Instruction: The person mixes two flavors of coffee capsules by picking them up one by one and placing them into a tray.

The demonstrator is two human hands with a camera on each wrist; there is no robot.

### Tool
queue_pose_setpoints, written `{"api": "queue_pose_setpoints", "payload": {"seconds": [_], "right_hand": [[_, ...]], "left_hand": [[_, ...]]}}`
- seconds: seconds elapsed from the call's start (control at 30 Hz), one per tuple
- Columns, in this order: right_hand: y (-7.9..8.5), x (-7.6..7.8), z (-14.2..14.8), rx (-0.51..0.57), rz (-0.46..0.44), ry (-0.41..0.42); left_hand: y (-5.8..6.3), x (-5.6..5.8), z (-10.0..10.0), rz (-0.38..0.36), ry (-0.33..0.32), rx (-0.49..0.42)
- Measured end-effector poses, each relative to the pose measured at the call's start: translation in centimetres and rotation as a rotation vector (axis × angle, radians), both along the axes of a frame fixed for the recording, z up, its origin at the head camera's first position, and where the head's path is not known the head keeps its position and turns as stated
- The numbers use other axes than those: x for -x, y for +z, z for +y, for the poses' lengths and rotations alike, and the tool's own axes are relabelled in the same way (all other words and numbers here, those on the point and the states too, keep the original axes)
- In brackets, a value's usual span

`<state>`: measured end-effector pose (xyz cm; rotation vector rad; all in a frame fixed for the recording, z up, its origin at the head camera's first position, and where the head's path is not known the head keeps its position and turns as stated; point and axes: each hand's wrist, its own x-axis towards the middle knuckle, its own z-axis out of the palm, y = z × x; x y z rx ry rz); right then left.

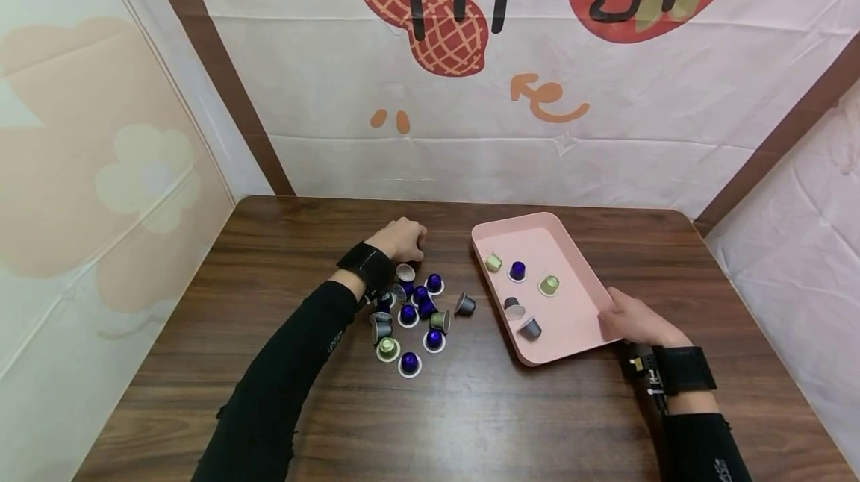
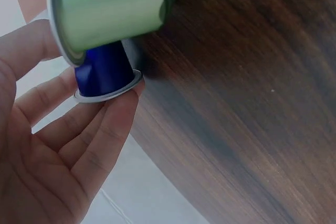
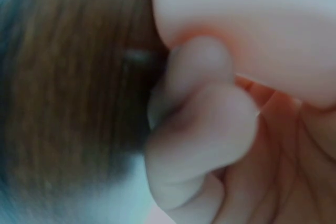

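Left hand at the far side of a capsule scatter, knuckles up; in the left wrist view its fingers curl about a blue capsule, fingertips against the flared rim, thumb tip hidden behind a green capsule nearer the lens. Cannot tell whether the thumb touches that green one. On the near side of these fingers the scatter runs over the wood-grain tabletop: mostly blue, several standing on their rims; a pale green capsule towards the near end, also rim down; an olive capsule on its side. One grey capsule lies a little apart, to the right of the left fingers and nearer the body. Right hand clamped on the near right edge of a pink tray, thumb uppermost; right wrist view blurred, curled fingers against the tray's edge. Left of the right fingers, inside the tray: five capsules, two green, one blue, two greyish. Black band on the left wrist, another on the right.
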<state>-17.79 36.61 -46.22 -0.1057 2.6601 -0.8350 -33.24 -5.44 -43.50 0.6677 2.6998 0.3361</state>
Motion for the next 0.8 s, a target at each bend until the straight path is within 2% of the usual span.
{"api": "queue_pose_setpoints", "payload": {"seconds": [0.17, 0.33, 0.6, 0.8], "right_hand": [[-0.1, -0.1, 0.0, 0.004, -0.015, -0.009], [-0.1, 0.0, 0.0, 0.018, -0.023, -0.021], [-0.4, 0.1, 0.3, 0.029, -0.009, -0.021], [-0.3, 0.0, 0.3, 0.027, -0.014, -0.018]], "left_hand": [[0.1, 0.1, 0.0, 0.006, 0.013, 0.005], [0.9, -0.1, 0.5, 0.026, 0.005, -0.001], [2.9, -0.5, 3.1, 0.083, -0.031, -0.081], [4.1, -1.0, 5.5, 0.086, -0.04, -0.121]]}}
